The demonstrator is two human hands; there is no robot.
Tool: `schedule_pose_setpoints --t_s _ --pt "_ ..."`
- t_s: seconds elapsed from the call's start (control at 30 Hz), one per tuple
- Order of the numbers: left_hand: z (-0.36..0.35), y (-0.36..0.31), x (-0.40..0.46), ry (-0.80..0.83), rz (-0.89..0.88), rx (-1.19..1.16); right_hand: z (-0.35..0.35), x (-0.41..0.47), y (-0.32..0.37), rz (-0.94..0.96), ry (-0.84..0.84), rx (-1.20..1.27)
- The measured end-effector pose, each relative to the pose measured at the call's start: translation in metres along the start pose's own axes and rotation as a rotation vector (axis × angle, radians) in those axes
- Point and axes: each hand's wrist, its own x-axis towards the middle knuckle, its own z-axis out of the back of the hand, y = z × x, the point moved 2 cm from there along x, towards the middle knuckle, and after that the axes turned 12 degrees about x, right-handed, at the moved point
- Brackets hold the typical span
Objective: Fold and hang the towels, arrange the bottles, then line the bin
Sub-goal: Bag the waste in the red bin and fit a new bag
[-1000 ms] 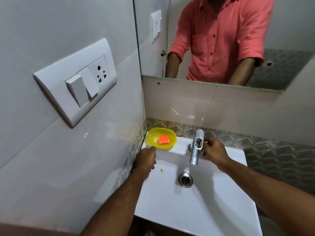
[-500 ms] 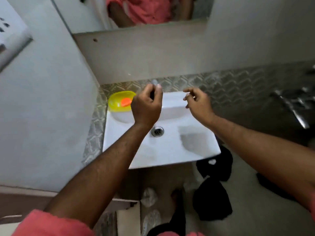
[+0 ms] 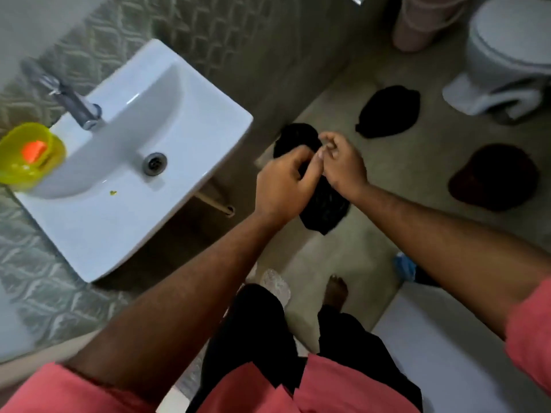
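My left hand (image 3: pixel 284 186) and my right hand (image 3: pixel 341 163) are raised side by side in front of me, fingertips meeting, fingers curled in, with nothing visible in either. Below them on the floor lies a crumpled black towel (image 3: pixel 325 210), partly hidden by both hands. A second black towel (image 3: pixel 387 111) lies further off toward the toilet. A dark maroon towel (image 3: pixel 495 177) lies to the right. A pink ribbed bin (image 3: pixel 417 25) stands at the far wall.
The white sink (image 3: pixel 179 93) juts out on the left, with a steel tap (image 3: pixel 71 99) and a yellow soap dish (image 3: pixel 18 168) holding orange soap (image 3: pixel 34 150). A white toilet (image 3: pixel 507 55) stands top right. A blue object (image 3: pixel 404 266) lies under my right forearm.
My view has swung down and right from the mirror and sink to the floor. Both hands have left the tap and come together over the floor.
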Motion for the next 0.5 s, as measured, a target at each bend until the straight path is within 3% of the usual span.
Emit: schedule_pose_setpoints --t_s 0.07,0.17,0.3,0.37,0.43,0.5 --pt "-0.028 0.023 -0.019 0.240 0.019 0.040 0.006 -0.022 -0.049 -0.167 0.031 -0.031" --pt "-0.068 0.076 -0.056 0.550 0.182 0.020 0.002 -0.069 -0.112 -0.446 0.104 -0.045" --pt "-0.107 0.134 -0.119 0.810 0.512 -0.165 -0.020 -0.146 -0.166 -0.658 0.129 -0.011" --pt "-0.119 0.160 -0.156 0.908 0.597 -0.166 -0.039 -0.183 -0.196 -0.716 0.107 0.048" --pt "-0.135 0.193 -0.190 0.964 0.592 -0.089 -0.060 -0.214 -0.228 -0.759 0.094 0.067" --pt "-0.161 0.234 -0.228 1.101 0.478 0.090 -0.079 -0.242 -0.262 -0.811 0.098 0.092"
